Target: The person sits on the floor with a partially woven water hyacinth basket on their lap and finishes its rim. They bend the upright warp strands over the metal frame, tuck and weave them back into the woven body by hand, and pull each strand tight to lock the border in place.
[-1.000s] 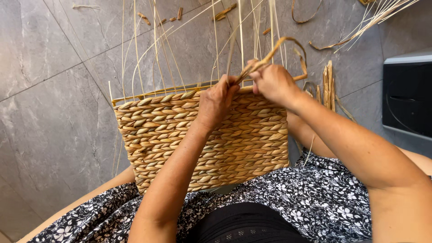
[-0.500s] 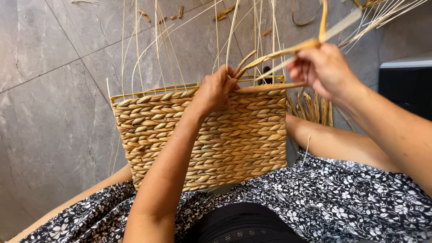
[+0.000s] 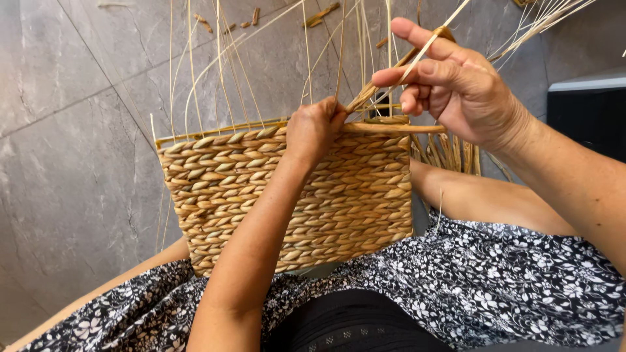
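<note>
A woven straw basket (image 3: 222, 189) rests upright against my lap, thin upright stakes rising from its rim. My left hand (image 3: 314, 127) presses on the top edge of the basket, fingers closed around the weave near a stake. My right hand (image 3: 456, 85) is raised above and right of the rim, pinching a flat straw strand (image 3: 381, 81) that runs down to the basket's top row beside my left hand.
Grey stone floor tiles (image 3: 72, 150) lie beyond the basket, with small straw scraps (image 3: 321, 14) scattered at the top. A bundle of loose straw (image 3: 450, 151) lies behind the basket by my leg. A dark box (image 3: 590, 104) stands at right.
My right hand has pulled the strand up and to the right, away from the rim. The left hand has stayed on the basket's top edge.
</note>
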`<state>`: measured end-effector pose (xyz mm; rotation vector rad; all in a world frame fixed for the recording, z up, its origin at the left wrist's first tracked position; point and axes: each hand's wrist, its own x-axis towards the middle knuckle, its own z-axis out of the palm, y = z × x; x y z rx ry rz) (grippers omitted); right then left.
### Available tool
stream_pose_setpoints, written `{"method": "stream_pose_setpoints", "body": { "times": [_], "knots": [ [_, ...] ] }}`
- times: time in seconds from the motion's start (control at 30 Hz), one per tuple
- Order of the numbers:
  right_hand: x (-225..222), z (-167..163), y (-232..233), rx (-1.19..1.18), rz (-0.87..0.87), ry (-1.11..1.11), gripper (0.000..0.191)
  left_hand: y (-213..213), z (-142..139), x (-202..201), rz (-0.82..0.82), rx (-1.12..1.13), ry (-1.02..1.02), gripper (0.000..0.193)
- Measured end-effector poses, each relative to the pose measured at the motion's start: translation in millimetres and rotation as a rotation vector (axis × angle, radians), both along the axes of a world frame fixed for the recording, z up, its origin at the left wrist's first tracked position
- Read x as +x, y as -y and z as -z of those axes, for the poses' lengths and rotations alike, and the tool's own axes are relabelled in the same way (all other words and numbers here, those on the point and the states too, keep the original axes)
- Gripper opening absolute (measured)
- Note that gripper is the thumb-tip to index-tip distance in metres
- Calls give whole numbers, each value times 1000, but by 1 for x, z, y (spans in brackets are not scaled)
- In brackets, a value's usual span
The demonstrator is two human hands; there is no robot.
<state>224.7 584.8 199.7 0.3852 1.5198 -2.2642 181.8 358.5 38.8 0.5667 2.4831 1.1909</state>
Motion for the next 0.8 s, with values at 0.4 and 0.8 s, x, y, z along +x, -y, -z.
{"method": "stream_pose_setpoints", "body": {
  "times": [0.4,0.8],
  "knots": [
    [56,-74,29,203,-340,82,63,17,-4,17,-57,84,-23,13],
    [29,-62,-30,836,8,-424,14,11,4,30,24,-40,-286,12]
  ]
}}
